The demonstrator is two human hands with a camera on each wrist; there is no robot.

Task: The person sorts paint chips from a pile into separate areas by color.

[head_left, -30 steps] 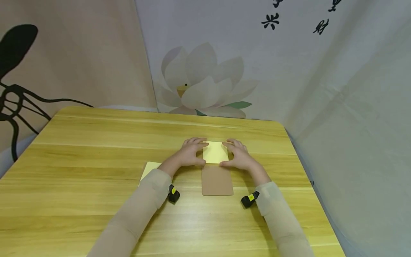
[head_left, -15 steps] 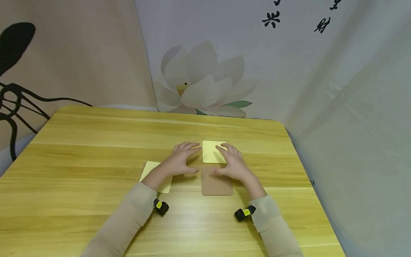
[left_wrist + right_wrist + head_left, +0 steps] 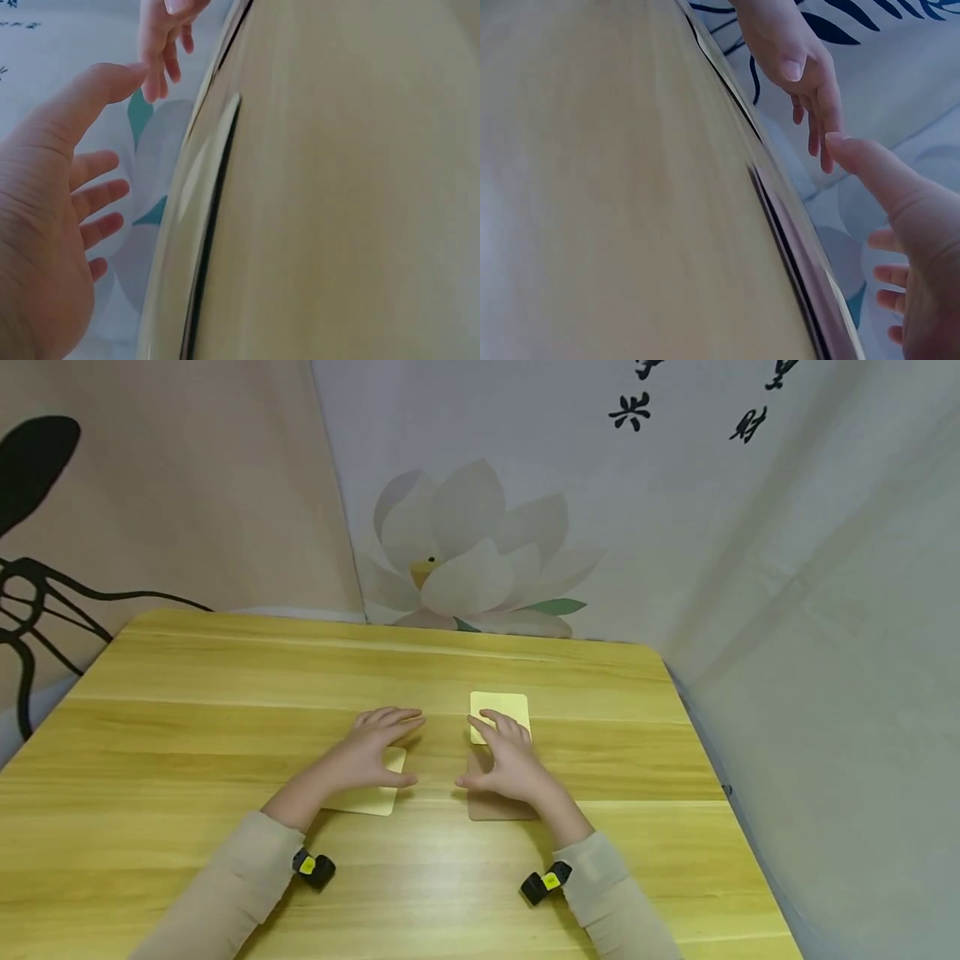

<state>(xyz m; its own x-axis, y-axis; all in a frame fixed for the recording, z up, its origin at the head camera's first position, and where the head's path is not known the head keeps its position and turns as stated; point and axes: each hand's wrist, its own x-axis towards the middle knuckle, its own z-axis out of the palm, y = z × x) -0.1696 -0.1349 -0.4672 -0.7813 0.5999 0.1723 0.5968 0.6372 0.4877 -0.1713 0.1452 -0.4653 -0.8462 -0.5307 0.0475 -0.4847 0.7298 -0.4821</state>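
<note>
Fingers apart, my left hand (image 3: pixel 367 756) hovers over a pale yellow square board (image 3: pixel 367 802) with rounded corners, partly covering it. My right hand (image 3: pixel 510 760) is above a brown square board (image 3: pixel 498 810), its fingertips overlapping a second pale yellow square (image 3: pixel 498 700) just behind. Neither hand holds anything. The left wrist view shows the left hand's spread thumb and fingers above the thin, dark edge of the yellow board (image 3: pixel 210 217). In the right wrist view the brown board (image 3: pixel 802 255) lies below the right hand (image 3: pixel 930 247), and the palms face each other.
The squares lie on a wood-grain table (image 3: pixel 225 693) with rounded back corners. Behind it hangs a cloth backdrop (image 3: pixel 480 535) printed with a lotus flower and black characters. A small black camera (image 3: pixel 315 870) is worn at each wrist.
Both hands have left the back yellow square and drawn nearer and to the left. My left hand has gone farther, to the left yellow board. The boards stay in place.
</note>
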